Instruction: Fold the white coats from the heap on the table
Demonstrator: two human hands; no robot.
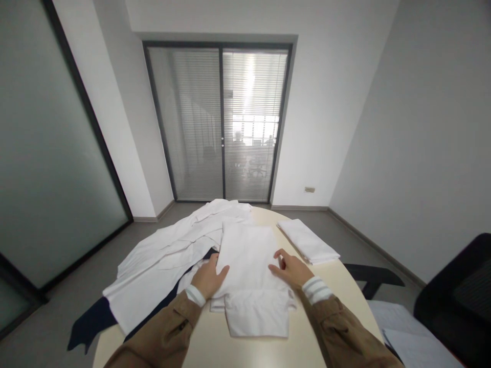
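A partly folded white garment (249, 255) lies in front of me on the table; whether it is a shirt cannot be made out. Its lower part (258, 314) is a narrower flap that reaches toward me. At the garment's left edge rests my left hand (209, 277), thumb spread from the fingers and lying on the cloth. By the opposite edge is my right hand (292, 271), its fingers curved and the thumb apart from them, with no cloth visibly pinched. Some fingertips of the left hand are hidden.
A heap of white clothes (169, 250) with dark navy cloth (94, 319) covers the left of the round table (215, 352). One folded white garment (309, 240) lies at the right edge. A black office chair (456, 301) stands right, near more pale folded cloth (412, 332).
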